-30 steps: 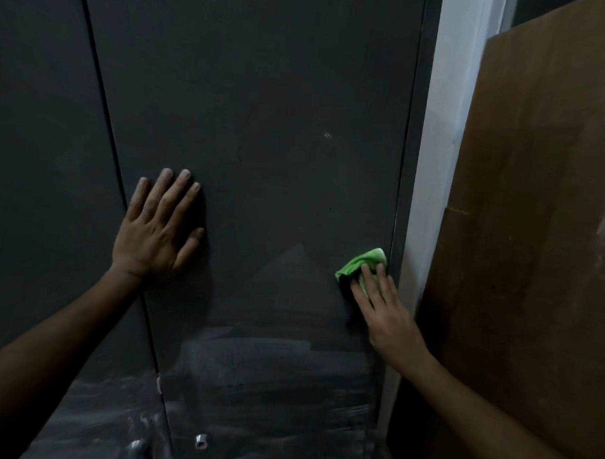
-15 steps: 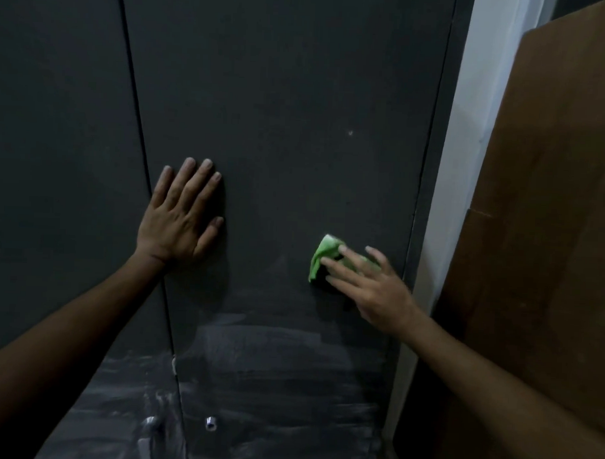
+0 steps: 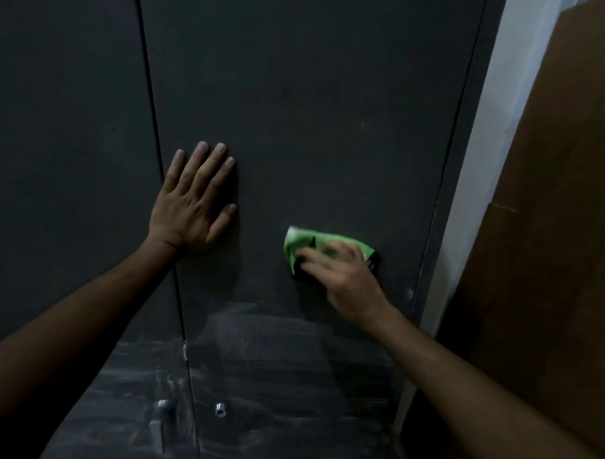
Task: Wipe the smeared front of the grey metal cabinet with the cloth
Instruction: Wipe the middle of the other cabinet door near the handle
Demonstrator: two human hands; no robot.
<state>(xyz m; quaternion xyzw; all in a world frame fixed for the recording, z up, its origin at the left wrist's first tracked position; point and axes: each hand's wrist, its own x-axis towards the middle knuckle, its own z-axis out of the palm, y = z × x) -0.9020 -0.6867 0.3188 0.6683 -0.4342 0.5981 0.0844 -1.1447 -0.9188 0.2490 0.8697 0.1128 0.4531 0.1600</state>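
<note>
The dark grey metal cabinet (image 3: 315,109) fills the view, with a seam between its two doors. My left hand (image 3: 192,208) lies flat on the right door beside the seam, fingers straight and pointing up. My right hand (image 3: 344,279) presses the bunched green cloth (image 3: 295,242) against the right door at mid-height, fingers laid across it and blurred by motion. Whitish smears (image 3: 272,358) streak the doors below both hands. The door surface above the hands looks mostly even and dark.
A metal handle (image 3: 160,420) and a small round lock (image 3: 220,409) sit low near the door seam. Right of the cabinet runs a strip of white wall (image 3: 481,167). A large brown board (image 3: 551,238) leans at the far right.
My right hand has slid the cloth leftward from the door's right edge toward its middle. My left hand has stayed flat on the door.
</note>
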